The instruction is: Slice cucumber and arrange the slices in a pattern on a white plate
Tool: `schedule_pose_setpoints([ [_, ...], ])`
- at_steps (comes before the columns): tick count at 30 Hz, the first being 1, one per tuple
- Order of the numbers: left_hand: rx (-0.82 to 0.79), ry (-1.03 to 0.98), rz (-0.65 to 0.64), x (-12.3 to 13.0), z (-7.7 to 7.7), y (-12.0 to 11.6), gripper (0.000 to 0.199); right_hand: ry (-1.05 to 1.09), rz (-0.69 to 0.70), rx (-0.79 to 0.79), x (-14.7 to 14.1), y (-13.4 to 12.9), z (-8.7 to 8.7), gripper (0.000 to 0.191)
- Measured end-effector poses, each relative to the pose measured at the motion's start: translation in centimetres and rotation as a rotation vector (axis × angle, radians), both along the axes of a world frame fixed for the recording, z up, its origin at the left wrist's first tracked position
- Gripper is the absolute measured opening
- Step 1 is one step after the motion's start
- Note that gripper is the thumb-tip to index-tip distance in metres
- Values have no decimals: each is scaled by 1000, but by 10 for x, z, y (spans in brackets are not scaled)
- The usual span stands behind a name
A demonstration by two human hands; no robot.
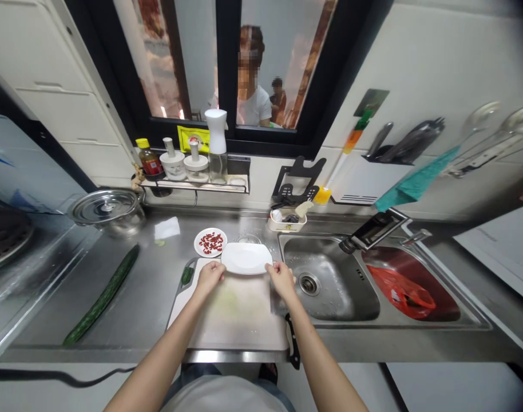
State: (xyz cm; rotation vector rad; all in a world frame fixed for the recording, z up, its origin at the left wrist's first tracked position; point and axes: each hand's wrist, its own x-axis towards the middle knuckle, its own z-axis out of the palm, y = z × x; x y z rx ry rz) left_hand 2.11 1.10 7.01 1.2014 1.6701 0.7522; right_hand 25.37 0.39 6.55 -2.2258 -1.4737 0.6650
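Between my two hands is a white oval plate, held over the far edge of the cutting board. My left hand pinches its left end, and my right hand grips the right end. Nothing lies on the plate. The board has a pale green wet smear across its middle, and a short cucumber piece sits at its upper left corner. A small white dish with chopped red bits stands just beyond my left hand. By the board's right edge lies a knife with a black handle.
A long cucumber lies on the steel counter at left, near a lidded pot. At right is a double sink with a red plastic bag. A seasoning rack hangs below the window. The window shows two people.
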Motion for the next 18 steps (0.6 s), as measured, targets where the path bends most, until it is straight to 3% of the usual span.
schedule_pose_setpoints([
  [7,30,0,12,-18,-12,-59,18,75,10,67,-17,-55,-16,30],
  [11,-34,-19,34,-25,-24,-88,15,120,34,128,-25,-79,-30,27],
  [18,-50,-20,54,-29,-39,-110,17,106,62,95,-31,-100,-46,22],
])
